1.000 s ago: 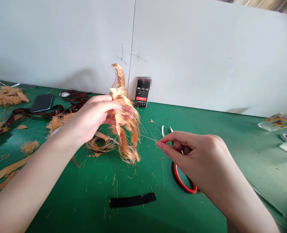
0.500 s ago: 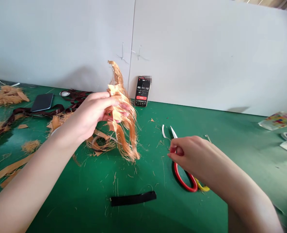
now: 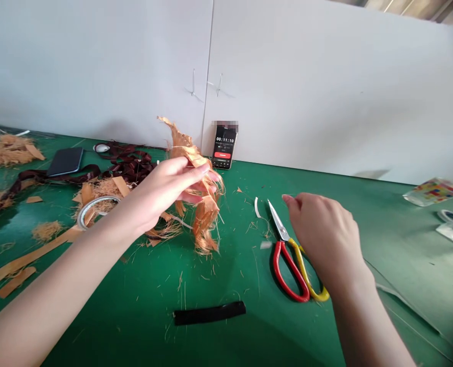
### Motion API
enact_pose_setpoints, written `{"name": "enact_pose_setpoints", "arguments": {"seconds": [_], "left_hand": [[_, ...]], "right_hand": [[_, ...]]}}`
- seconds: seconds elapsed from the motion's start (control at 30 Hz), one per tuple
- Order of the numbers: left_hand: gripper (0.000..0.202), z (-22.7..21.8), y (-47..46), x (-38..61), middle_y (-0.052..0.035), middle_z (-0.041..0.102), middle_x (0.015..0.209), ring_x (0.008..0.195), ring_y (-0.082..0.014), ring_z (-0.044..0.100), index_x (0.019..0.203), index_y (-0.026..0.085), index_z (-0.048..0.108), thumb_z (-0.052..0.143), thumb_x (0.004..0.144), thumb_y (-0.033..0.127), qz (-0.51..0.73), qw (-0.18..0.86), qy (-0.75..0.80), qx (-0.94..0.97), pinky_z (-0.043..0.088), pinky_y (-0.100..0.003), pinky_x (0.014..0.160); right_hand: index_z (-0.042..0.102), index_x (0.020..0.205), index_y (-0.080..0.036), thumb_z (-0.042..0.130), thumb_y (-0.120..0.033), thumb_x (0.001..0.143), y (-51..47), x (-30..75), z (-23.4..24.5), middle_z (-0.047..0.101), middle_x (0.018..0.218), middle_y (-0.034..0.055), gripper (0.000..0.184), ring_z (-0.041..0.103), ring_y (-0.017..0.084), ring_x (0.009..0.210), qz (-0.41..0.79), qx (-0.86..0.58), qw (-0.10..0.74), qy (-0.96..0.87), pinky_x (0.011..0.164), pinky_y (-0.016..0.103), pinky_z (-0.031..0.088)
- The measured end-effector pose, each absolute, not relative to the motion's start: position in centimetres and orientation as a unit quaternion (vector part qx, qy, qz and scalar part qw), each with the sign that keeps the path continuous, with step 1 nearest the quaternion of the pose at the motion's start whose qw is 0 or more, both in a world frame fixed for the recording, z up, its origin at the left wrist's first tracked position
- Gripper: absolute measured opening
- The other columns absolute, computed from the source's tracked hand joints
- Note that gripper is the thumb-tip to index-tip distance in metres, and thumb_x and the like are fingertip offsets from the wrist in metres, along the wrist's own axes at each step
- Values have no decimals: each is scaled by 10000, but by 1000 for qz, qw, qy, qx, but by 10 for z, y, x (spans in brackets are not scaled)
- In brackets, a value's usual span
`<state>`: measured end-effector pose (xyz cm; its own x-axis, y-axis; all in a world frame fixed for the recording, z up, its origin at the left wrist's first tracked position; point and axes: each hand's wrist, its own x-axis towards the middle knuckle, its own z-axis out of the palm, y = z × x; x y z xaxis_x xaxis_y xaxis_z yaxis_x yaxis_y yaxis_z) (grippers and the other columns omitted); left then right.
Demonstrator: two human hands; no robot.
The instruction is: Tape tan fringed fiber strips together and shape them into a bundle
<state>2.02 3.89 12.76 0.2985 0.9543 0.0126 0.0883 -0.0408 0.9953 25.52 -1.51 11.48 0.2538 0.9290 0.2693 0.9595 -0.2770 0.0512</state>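
My left hand (image 3: 169, 189) grips a ragged bunch of orange fibrous strips (image 3: 205, 216), perhaps palm or coconut fibre, with loose strands hanging below the fingers. The bunch is held low above the green mat. My right hand (image 3: 322, 234) hangs with curled fingers over the handles of red-and-yellow-handled scissors (image 3: 283, 244). It shows nothing in its fingers, and the scissors lie on the mat with their blades closed, pointing away from me.
A black strip (image 3: 209, 313) lies on the green mat (image 3: 96, 311), which is littered with fibres. Behind stand a timer phone (image 3: 224, 148) and a white wall (image 3: 306, 92). At left are fibre heaps (image 3: 4, 153), dark ribbon (image 3: 129, 163), a tape roll (image 3: 96, 211) and a dark tablet (image 3: 66, 161).
My right hand has risen and moved to the right, uncovering the whole scissors. My left hand has lowered the fibre bunch a little, and the tape roll now shows behind my left wrist.
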Motion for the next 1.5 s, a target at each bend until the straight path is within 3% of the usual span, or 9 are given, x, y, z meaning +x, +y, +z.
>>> {"name": "enact_pose_setpoints", "arguments": {"seconds": [0.13, 0.23, 0.37, 0.5, 0.63, 0.8, 1.13, 1.33, 1.5], "left_hand": [[287, 125, 37, 25, -67, 686, 1082, 940, -196, 647, 990, 193, 662, 620, 845, 437, 367, 542, 433, 620, 526, -214, 642], [338, 121, 36, 29, -72, 675, 1086, 969, -211, 634, 1007, 189, 643, 594, 851, 484, 350, 526, 435, 641, 531, -256, 709], [405, 113, 33, 33, -79, 665, 1027, 971, -251, 621, 1038, 189, 611, 558, 849, 545, 331, 475, 444, 684, 510, -346, 768], [392, 109, 29, 36, -67, 661, 962, 900, -248, 623, 1011, 209, 606, 548, 846, 560, 316, 463, 442, 701, 488, -348, 729], [347, 109, 26, 37, -39, 667, 884, 785, -213, 614, 928, 220, 603, 532, 860, 552, 317, 419, 448, 723, 453, -307, 662], [373, 115, 27, 34, -26, 688, 789, 656, -186, 614, 871, 211, 627, 474, 894, 550, 291, 369, 479, 741, 437, -299, 616], [317, 114, 35, 33, -60, 688, 1015, 992, -197, 637, 945, 182, 678, 696, 784, 455, 359, 616, 411, 568, 537, -221, 687], [250, 114, 35, 34, -39, 691, 1018, 926, -143, 632, 950, 179, 692, 735, 775, 353, 387, 627, 392, 551, 522, -174, 663], [251, 114, 34, 36, -18, 683, 893, 822, -118, 637, 919, 171, 685, 720, 785, 381, 408, 615, 391, 550, 511, -160, 600]], "right_hand": [[612, 843, -150, 642, -333, 793, -12, 251, 119, 655, 665, 87, 192, 603, 250, 625, -73, -806, 129, -574, 521, 322, 384], [553, 1074, -139, 689, -358, 774, -14, 238, 122, 690, 764, 62, 395, 630, 210, 660, 15, -762, 262, -592, 578, 314, 449], [614, 843, -191, 660, -426, 798, -27, 209, 125, 696, 705, 5, 244, 648, 141, 621, 178, -627, 383, -654, 577, 251, 501], [634, 862, -212, 703, -231, 747, -41, 191, 122, 727, 728, -20, 135, 683, 134, 642, 192, -586, 385, -686, 569, 229, 523], [624, 884, -211, 617, -70, 736, -42, 192, 118, 730, 687, -42, 204, 690, 120, 591, 145, -577, 396, -699, 537, 208, 525], [619, 834, -204, 639, -62, 703, -35, 201, 121, 710, 639, -54, 194, 678, 110, 561, 81, -602, 409, -681, 524, 194, 517], [607, 839, -185, 618, -78, 770, -32, 208, 123, 707, 741, -22, 128, 660, 99, 646, -10, -539, 371, -756, 625, 214, 526], [601, 927, -184, 721, -172, 759, -34, 206, 120, 732, 770, -25, 207, 681, 99, 625, 5, -545, 378, -749, 589, 196, 536], [622, 968, -188, 703, -93, 759, -35, 205, 121, 733, 719, -48, 244, 701, 92, 634, 5, -553, 393, -734, 550, 155, 514]]}}
